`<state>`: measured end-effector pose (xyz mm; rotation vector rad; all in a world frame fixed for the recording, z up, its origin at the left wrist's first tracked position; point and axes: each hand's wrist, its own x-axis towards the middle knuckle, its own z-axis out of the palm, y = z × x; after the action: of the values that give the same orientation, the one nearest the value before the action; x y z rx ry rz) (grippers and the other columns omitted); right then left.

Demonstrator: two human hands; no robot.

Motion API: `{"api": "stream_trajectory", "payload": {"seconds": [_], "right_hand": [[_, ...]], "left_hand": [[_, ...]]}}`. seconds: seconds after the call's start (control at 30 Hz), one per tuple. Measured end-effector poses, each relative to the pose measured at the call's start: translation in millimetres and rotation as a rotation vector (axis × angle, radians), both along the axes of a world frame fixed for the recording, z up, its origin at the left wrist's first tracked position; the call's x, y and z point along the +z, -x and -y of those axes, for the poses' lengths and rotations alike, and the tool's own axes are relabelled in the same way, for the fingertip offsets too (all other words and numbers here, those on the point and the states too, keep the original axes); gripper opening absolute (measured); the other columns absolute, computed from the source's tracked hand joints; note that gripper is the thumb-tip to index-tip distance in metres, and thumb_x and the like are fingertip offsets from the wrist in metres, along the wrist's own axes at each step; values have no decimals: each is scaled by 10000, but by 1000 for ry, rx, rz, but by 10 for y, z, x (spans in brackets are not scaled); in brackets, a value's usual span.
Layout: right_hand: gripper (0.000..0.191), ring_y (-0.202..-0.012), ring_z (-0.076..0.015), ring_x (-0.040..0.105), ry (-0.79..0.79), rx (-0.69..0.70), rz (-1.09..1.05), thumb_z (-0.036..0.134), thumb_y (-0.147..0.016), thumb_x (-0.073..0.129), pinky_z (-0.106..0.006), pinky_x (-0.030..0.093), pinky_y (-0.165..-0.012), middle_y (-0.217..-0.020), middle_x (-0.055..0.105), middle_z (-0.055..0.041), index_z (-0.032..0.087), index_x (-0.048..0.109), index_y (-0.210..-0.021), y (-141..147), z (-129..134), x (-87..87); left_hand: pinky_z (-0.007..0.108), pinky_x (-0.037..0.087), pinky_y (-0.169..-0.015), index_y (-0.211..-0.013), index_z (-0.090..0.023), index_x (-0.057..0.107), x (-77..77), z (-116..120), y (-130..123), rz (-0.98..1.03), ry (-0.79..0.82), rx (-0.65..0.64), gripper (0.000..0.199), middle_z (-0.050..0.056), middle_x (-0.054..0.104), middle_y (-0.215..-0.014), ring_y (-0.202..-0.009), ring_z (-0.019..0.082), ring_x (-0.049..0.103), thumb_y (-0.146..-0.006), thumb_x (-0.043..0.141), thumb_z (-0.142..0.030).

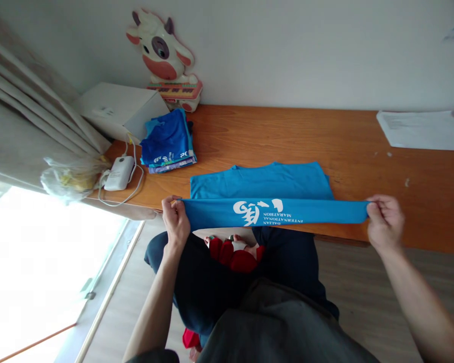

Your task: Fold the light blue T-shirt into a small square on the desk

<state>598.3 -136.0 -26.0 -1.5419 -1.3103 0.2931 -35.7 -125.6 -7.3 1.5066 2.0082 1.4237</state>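
Note:
A light blue shirt (261, 182) lies partly on the wooden table near its front edge. Its near part is stretched into a long straight band, with white printed lettering and a logo that appear upside down. My left hand (176, 220) pinches the band's left end. At the right end, the fingers of my right hand (386, 222) are closed on the cloth. Between the two hands the band is taut at the table edge, above my knees.
On the wooden table (287, 133), folded blue clothes (168, 141) sit at the left beside a white box (121, 108), a white adapter with cables (120, 173) and a plastic bag (73, 179). A cow toy (166, 55) stands behind; papers (419, 129) lie back right.

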Motion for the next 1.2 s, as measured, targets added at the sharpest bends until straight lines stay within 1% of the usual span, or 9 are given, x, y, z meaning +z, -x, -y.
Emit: {"api": "stream_trajectory", "payload": {"seconds": [0.1, 0.17, 0.33, 0.43, 0.7, 0.9, 1.0, 1.1, 1.2], "right_hand": [[306, -987, -266, 706, 6, 32, 67, 530, -1010, 654, -415, 572, -927, -1079, 724, -108, 249, 624, -1129, 145, -367, 101], [272, -1019, -253, 697, 32, 36, 133, 481, -1048, 587, -400, 562, -968, -1098, 728, -115, 235, 609, -1163, 248, -688, 162], [181, -1056, -259, 696, 156, 33, 247, 342, -1058, 502, -421, 556, -1005, -1156, 743, -140, 234, 604, -1162, 404, -1474, 160], [105, -1009, -287, 698, 227, 62, 287, 311, -1013, 582, -466, 564, -1003, -1073, 758, -110, 251, 641, -1075, 460, -1722, 74], [254, -944, -316, 713, 327, 55, 522, 417, -1083, 546, -507, 563, -965, -1044, 787, -119, 239, 716, -1146, 499, -1813, 21], [406, -1104, -348, 735, 323, 162, 612, 483, -1059, 607, -540, 577, -995, -1302, 794, -132, 266, 740, -1375, 504, -1744, 62], [368, -1166, -353, 725, 295, 163, 615, 475, -1069, 593, -538, 575, -1021, -1362, 771, -127, 279, 765, -1329, 529, -1687, 44], [308, -1173, -349, 712, 247, 89, 567, 458, -1053, 606, -533, 560, -1050, -1296, 769, -133, 262, 762, -1232, 542, -1669, -14], [270, -1172, -336, 690, 208, 76, 455, 431, -1023, 626, -522, 532, -1087, -1250, 762, -152, 240, 723, -1187, 522, -1696, -76]], "left_hand": [[354, 478, -710, -1231, -230, 614, 48, -273, -45, -100, 58, 23, 204, 47, 722, -951, -763, 207, 643, -1128, 532, -387], [379, 515, -807, -1237, -237, 634, 85, -463, -54, -143, 82, 36, 183, 89, 774, -1070, -927, 255, 723, -1113, 549, -342], [408, 533, -842, -1302, -235, 658, 101, -894, -8, -224, 113, 86, 251, 118, 804, -1081, -991, 312, 762, -1110, 537, -343], [439, 538, -861, -1276, -233, 694, 49, -1047, 2, -331, 225, 81, 260, 151, 808, -1101, -1013, 358, 761, -1093, 554, -352], [439, 517, -828, -1279, -233, 733, 0, -1053, -33, -488, 264, 63, 288, 190, 742, -1302, -1032, 369, 741, -1097, 560, -375], [417, 518, -811, -1256, -252, 773, 89, -1055, 69, -505, 305, 12, 318, 159, 748, -1257, -1014, 351, 740, -1056, 665, -475], [407, 520, -813, -1228, -242, 783, 90, -1049, 104, -483, 295, 21, 348, 148, 764, -1210, -1032, 346, 745, -1030, 702, -517], [394, 524, -829, -1158, -253, 777, 51, -1037, 99, -462, 291, 43, 281, 125, 788, -1197, -1044, 329, 752, -1050, 678, -492], [374, 524, -843, -1242, -277, 736, 7, -1027, 84, -398, 274, 65, 263, 85, 819, -1204, -1045, 301, 763, -1081, 637, -460]]}}
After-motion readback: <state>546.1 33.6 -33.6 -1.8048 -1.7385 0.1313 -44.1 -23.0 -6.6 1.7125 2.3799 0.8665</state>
